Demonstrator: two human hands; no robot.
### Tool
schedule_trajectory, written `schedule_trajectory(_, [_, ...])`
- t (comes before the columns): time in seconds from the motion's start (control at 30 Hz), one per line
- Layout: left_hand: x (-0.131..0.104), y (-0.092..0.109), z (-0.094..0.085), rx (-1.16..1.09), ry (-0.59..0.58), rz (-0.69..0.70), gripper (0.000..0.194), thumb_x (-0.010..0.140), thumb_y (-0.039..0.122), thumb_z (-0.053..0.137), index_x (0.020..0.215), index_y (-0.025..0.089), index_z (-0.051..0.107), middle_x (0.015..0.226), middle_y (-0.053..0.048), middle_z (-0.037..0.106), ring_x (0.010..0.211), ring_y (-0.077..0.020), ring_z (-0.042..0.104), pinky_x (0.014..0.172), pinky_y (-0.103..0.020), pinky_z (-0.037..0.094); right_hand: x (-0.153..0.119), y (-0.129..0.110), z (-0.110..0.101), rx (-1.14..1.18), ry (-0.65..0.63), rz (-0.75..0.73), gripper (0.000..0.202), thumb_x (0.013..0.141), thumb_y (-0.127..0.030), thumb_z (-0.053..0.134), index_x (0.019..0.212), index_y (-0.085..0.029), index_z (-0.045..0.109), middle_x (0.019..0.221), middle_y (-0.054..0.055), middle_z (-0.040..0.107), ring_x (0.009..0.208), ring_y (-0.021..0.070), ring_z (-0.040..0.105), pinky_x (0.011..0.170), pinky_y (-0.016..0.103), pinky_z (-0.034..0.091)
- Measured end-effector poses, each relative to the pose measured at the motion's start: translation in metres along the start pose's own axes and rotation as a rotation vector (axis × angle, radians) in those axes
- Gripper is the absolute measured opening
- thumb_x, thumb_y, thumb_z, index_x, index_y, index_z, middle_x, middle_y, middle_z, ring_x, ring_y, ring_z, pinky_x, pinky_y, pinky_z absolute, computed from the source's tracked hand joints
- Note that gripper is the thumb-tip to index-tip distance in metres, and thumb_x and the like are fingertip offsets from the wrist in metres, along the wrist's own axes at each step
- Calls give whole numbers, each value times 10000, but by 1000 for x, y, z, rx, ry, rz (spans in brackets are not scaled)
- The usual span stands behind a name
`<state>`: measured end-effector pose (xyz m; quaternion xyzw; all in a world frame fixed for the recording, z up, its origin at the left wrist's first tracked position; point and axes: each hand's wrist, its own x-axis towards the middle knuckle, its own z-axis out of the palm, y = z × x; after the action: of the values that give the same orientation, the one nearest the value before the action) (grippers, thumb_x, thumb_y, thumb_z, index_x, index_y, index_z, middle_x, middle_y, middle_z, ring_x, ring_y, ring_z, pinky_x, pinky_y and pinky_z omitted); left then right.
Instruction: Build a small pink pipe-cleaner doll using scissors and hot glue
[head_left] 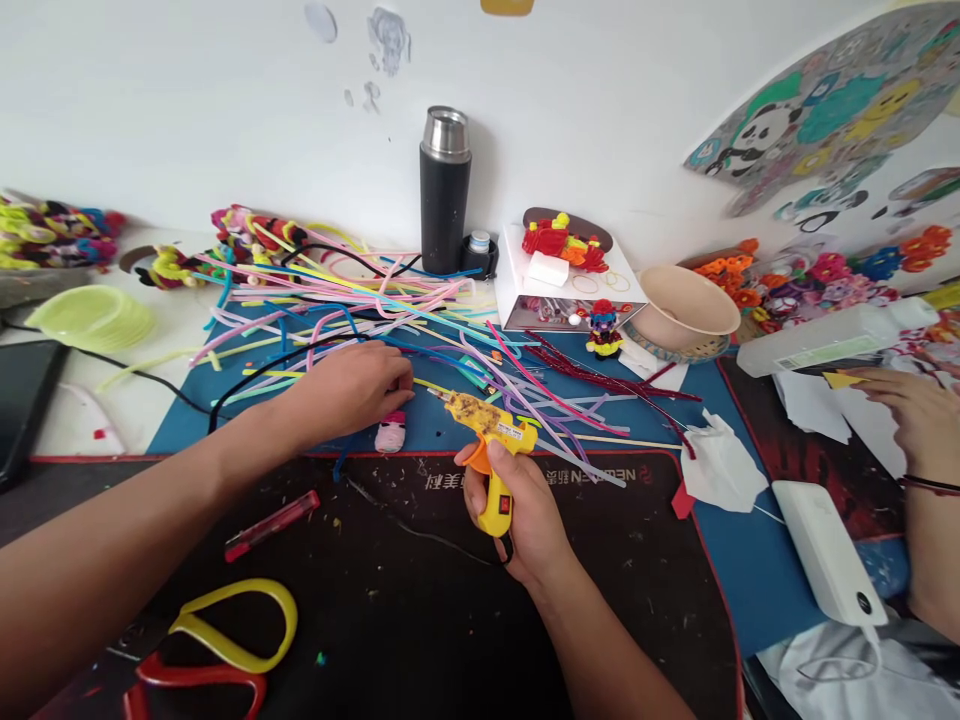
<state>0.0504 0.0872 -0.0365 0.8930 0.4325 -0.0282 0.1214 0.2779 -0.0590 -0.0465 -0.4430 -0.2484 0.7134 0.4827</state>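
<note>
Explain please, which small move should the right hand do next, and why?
Perhaps the right hand should turn the yellow glue gun slightly away from the left hand. Its nozzle points toward those bent fingers, quite near, and might be hot. The small pink piece sits just below them in view.

the black mat (420, 620) seems to read "newmen", partly covered.

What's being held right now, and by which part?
The right hand holds the yellow glue gun by its handle; whether the left hand grips anything can't be told.
</note>
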Motion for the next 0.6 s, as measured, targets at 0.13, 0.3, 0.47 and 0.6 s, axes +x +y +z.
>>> schedule_trajectory(0.13, [0, 0, -1, -21, 5, -11, 239, 997, 358, 549, 968, 228, 747, 995, -95, 786, 959, -310, 727, 850, -405, 524, 0, -1, 0, -6, -6, 2, 535, 926, -692, 784, 950, -159, 826, 551, -35, 538, 470, 97, 383, 457, 256, 257])
schedule_trajectory(0.3, [1, -2, 2, -46, 27, -12, 223, 979, 357, 554, 985, 243, 746, 994, -91, 797, 964, -312, 732, 844, -400, 525, -2, -2, 1, -8, 0, 4, 529, 931, -683, 780, 952, -157, 826, 553, -33, 534, 477, 100, 385, 465, 259, 258])
schedule_trajectory(0.47, [2, -2, 5, -51, 43, -23, 238, 979, 334, 542, 982, 251, 765, 1010, -92, 813, 978, -315, 741, 823, -391, 523, -2, -2, 2, -11, 3, 10, 541, 918, -698, 787, 940, -158, 823, 555, -28, 539, 493, 103, 390, 476, 257, 270])
schedule_trajectory(0.6, [2, -3, 7, -46, 46, -16, 263, 987, 323, 520, 979, 239, 770, 1007, -107, 812, 963, -330, 744, 811, -404, 520, -1, -3, 2, -5, 3, 5, 535, 911, -699, 795, 913, -164, 820, 553, -28, 542, 501, 101, 398, 487, 251, 279])
